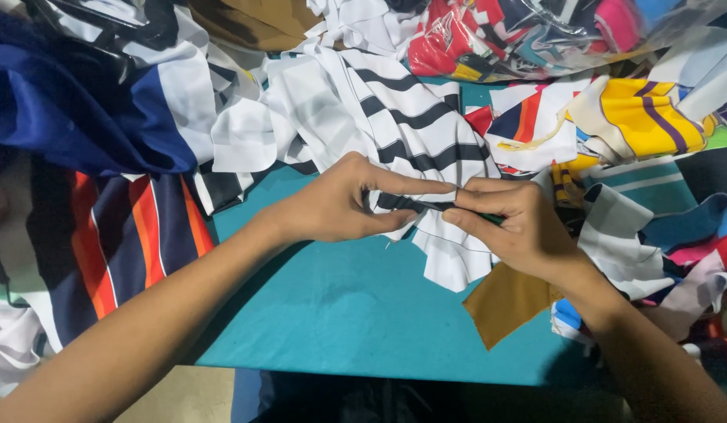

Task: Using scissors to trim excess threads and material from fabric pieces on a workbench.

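The left hand (344, 205) and right hand (514, 227) meet above the desk (355, 313). Fingers of both hands pinch one folded edge of the black-and-white striped cloth (410, 133), which trails away from the fingertips toward the far side. A thin dark item, possibly a tool, sits at the right fingertips; the view is unclear. The desk surface is teal. A brown scrap (504, 301) lies under the right wrist. Mixed coloured cloth pieces (645, 117) surround the work area.
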